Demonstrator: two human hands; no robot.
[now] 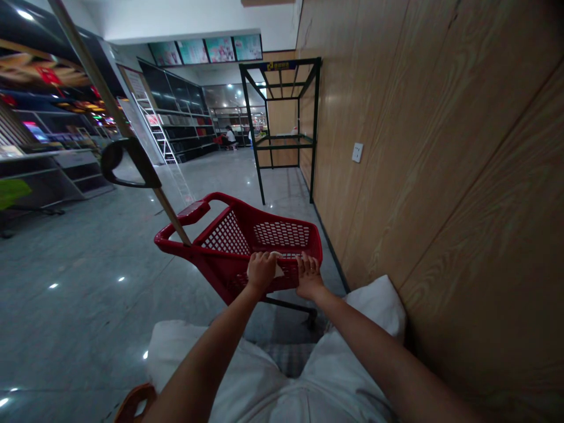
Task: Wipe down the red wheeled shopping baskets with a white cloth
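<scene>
A red plastic shopping basket on wheels (247, 235) stands on the grey floor in front of my knees, tipped slightly. My left hand (261, 270) is closed on a small white cloth (278, 270) pressed against the basket's near rim. My right hand (309, 275) rests on the same rim just to the right, fingers curled over the edge. A long wooden pole with a black handle (126, 161) rises from the basket's left side toward the upper left.
A wood-panelled wall (440, 147) runs close along my right, with a white socket (357, 152). A black metal shelf frame (286, 129) stands ahead by the wall. Store shelves (53, 158) and a ladder (165, 147) lie at the left; a person sits far back.
</scene>
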